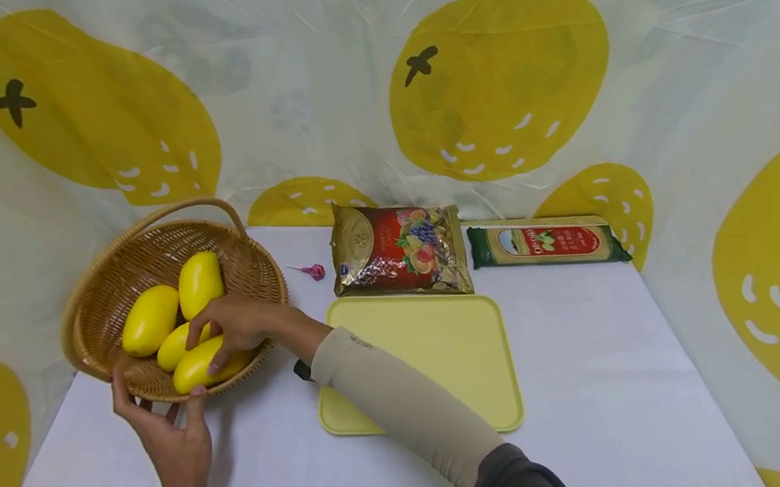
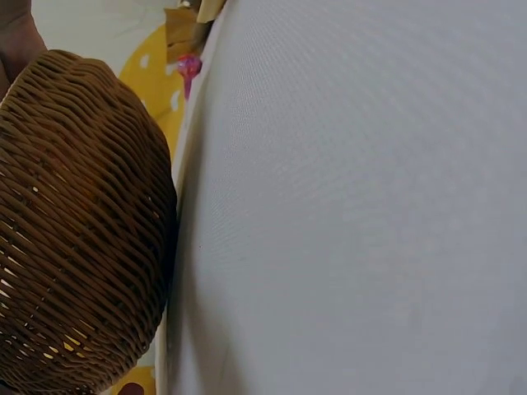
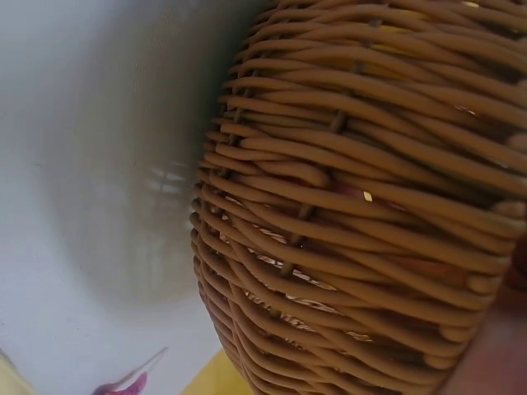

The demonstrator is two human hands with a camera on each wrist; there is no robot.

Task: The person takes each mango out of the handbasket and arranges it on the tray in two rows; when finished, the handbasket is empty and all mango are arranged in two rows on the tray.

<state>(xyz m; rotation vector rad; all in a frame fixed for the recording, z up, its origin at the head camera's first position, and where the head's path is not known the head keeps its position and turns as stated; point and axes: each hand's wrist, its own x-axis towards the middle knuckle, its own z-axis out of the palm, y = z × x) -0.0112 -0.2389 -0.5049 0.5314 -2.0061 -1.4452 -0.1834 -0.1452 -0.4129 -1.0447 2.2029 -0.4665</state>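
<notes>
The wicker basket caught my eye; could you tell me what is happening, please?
A person's left hand holds the near side of the wicker basket while the right hand is inside, touching the nearer two of four yellow fruits. All four lie in it. A yellow tray lies to the right, a red-gold bag behind it.

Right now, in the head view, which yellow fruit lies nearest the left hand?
The frontmost yellow fruit, beside the near rim of the basket; the other three lie farther from the left hand.
</notes>
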